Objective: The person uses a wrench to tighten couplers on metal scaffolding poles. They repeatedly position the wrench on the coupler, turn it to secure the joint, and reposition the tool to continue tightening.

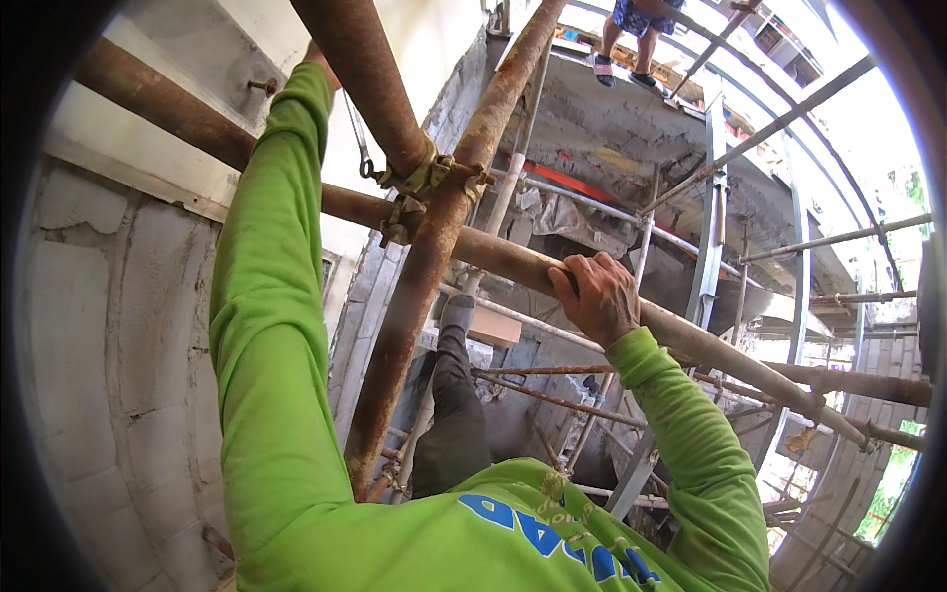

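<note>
My left hand [318, 61] is raised at the upper left, its fingers hidden behind a thick rusty scaffold pipe [363, 74]. From beside it a metal wrench [361, 143] slants down, and I appear to be gripping its upper end. The wrench's ring end is close to a brass-coloured scaffold clamp [424, 176] where several pipes cross. An upright rusty pipe [409, 316] passes through this joint. My right hand [604, 299] is closed over the top of a crosswise scaffold pipe [523, 264], right of the joint.
On the left stands a rough block wall [158, 316]. My leg [452, 395] reaches down among lower pipes. Grey metal posts [712, 217] and more scaffold tubes fill the right side. Another person's legs [626, 44] show on a concrete ledge [602, 109] above.
</note>
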Action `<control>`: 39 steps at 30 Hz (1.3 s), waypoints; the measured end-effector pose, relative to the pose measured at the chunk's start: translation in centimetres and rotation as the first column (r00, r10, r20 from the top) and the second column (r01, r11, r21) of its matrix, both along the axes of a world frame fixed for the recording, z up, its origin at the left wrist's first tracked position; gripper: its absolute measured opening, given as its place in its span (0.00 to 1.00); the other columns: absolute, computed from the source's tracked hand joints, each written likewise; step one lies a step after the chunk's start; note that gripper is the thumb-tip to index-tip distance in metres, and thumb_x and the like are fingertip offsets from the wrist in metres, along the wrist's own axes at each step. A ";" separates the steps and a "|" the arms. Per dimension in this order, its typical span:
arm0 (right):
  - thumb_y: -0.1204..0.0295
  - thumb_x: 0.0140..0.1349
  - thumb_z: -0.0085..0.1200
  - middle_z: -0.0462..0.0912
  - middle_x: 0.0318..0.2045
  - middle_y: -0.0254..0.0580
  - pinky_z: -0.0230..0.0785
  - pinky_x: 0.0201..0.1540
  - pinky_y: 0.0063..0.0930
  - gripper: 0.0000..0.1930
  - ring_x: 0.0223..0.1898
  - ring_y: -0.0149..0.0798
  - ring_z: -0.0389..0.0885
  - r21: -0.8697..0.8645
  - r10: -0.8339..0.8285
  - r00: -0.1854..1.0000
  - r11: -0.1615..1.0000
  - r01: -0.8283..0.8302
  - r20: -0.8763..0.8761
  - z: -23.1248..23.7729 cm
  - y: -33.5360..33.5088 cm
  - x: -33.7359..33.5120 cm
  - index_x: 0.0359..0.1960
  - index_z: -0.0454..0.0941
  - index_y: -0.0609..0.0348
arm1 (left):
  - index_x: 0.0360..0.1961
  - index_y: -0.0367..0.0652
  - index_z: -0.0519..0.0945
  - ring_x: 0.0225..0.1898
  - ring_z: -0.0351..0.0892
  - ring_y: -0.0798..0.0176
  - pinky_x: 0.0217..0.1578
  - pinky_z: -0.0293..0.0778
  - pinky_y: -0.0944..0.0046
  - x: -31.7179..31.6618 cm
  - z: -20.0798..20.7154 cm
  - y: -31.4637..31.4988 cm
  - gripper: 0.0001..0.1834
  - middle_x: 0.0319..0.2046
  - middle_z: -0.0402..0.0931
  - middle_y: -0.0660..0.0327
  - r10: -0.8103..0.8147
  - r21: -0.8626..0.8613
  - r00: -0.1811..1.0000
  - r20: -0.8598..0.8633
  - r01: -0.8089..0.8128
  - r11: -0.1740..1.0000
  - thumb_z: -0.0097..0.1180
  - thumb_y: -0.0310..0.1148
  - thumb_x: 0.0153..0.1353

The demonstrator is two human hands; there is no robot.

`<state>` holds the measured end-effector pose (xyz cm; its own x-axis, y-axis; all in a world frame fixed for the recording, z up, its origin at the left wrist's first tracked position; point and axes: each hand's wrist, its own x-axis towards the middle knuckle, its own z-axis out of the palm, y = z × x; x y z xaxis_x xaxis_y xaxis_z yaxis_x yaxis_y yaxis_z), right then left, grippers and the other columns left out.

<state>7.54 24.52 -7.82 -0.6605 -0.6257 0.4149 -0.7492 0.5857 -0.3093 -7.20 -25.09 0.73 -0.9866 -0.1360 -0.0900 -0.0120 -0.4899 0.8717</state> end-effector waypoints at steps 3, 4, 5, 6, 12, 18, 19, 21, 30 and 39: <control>0.61 0.60 0.57 0.75 0.18 0.39 0.69 0.30 0.39 0.13 0.25 0.42 0.75 -0.014 0.005 1.000 1.000 -0.005 -0.005 -0.1 0.0 0.0 0.24 0.72 0.55 | 0.16 0.53 0.59 0.09 0.48 0.69 0.10 0.48 0.67 -2.1 -0.6 1.6 0.26 0.11 0.51 0.70 0.139 -0.004 0.975 0.175 -0.140 0.990 0.38 0.51 0.71; 0.61 0.60 0.57 0.75 0.18 0.39 0.69 0.30 0.39 0.13 0.25 0.42 0.75 -0.020 0.001 1.000 1.000 -0.002 -0.010 -0.1 0.0 -0.1 0.24 0.72 0.55 | 0.15 0.53 0.57 0.09 0.46 0.71 0.09 0.46 0.68 -2.3 -0.5 2.4 0.26 0.10 0.49 0.71 0.134 -0.091 0.970 0.201 -0.118 0.989 0.39 0.50 0.71; 0.61 0.60 0.57 0.75 0.18 0.39 0.69 0.30 0.39 0.13 0.25 0.42 0.75 -0.019 0.001 1.000 1.000 -0.001 -0.005 -0.1 -0.1 -0.1 0.24 0.72 0.55 | 0.14 0.54 0.55 0.09 0.44 0.72 0.09 0.45 0.69 -2.7 -0.2 3.4 0.26 0.09 0.48 0.72 0.141 -0.092 0.940 0.310 -0.117 0.989 0.41 0.48 0.71; 0.60 0.60 0.57 0.75 0.18 0.39 0.69 0.30 0.39 0.13 0.25 0.42 0.75 -0.018 0.000 1.000 1.000 0.000 0.002 -0.1 -0.1 -0.1 0.24 0.72 0.55 | 0.14 0.54 0.53 0.09 0.42 0.73 0.09 0.43 0.70 -3.0 0.1 4.5 0.27 0.09 0.46 0.73 0.184 -0.086 0.892 0.412 -0.163 0.983 0.42 0.47 0.71; 0.60 0.60 0.56 0.76 0.19 0.40 0.69 0.32 0.39 0.14 0.26 0.43 0.76 0.001 -0.005 1.000 1.000 0.004 0.011 0.0 0.1 0.0 0.24 0.72 0.55 | 0.14 0.54 0.53 0.10 0.40 0.75 0.09 0.40 0.75 -3.0 1.5 8.6 0.25 0.09 0.46 0.75 0.003 -0.149 0.844 0.536 0.091 0.985 0.40 0.42 0.71; 0.60 0.60 0.56 0.77 0.19 0.41 0.69 0.32 0.39 0.15 0.27 0.44 0.76 0.007 -0.003 1.000 1.000 0.003 0.022 0.0 0.3 0.0 0.23 0.72 0.56 | 0.19 0.54 0.55 0.09 0.42 0.74 0.09 0.41 0.72 -1.1 2.9 9.0 0.20 0.11 0.47 0.72 0.184 -0.243 0.902 0.391 -0.092 0.966 0.41 0.40 0.70; 0.60 0.60 0.56 0.77 0.19 0.41 0.69 0.32 0.39 0.15 0.27 0.44 0.76 -0.002 -0.008 1.000 1.000 0.008 0.010 0.0 0.3 0.0 0.23 0.72 0.56 | 0.19 0.54 0.55 0.09 0.42 0.74 0.09 0.41 0.72 -0.9 2.7 8.9 0.20 0.10 0.48 0.72 0.191 -0.250 0.908 0.372 -0.101 0.963 0.41 0.40 0.70; 0.60 0.60 0.56 0.77 0.19 0.42 0.70 0.33 0.39 0.15 0.27 0.44 0.76 0.001 -0.008 1.000 1.000 0.008 0.021 0.0 0.2 0.0 0.23 0.72 0.55 | 0.20 0.54 0.56 0.09 0.43 0.74 0.09 0.42 0.72 -0.8 2.0 8.6 0.20 0.10 0.49 0.72 0.189 -0.258 0.919 0.345 -0.101 0.961 0.42 0.40 0.70; 0.61 0.60 0.56 0.77 0.19 0.39 0.71 0.32 0.40 0.13 0.25 0.43 0.77 -0.002 -0.024 0.999 1.000 0.024 -0.029 -0.1 0.1 0.2 0.23 0.73 0.53 | 0.24 0.51 0.67 0.18 0.55 0.72 0.23 0.57 0.67 10.2 5.0 9.2 0.13 0.16 0.55 0.71 0.000 -0.049 0.955 -0.296 -0.015 0.999 0.46 0.38 0.68; 0.63 0.59 0.57 0.76 0.19 0.42 0.72 0.31 0.40 0.09 0.26 0.45 0.78 0.035 -0.021 0.999 0.999 0.022 -0.029 0.5 -0.4 0.2 0.27 0.76 0.54 | 0.12 0.54 0.49 0.21 0.43 0.68 0.36 0.58 0.59 27.9 -5.9 10.0 0.27 0.11 0.43 0.70 0.316 0.126 0.746 -0.585 -0.301 0.945 0.31 0.39 0.74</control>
<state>7.77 24.10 -7.28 -0.6623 -0.6260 0.4117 -0.7443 0.6123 -0.2666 20.68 -15.13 -5.14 -0.7488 -0.4480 0.4884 0.6559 -0.3953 0.6431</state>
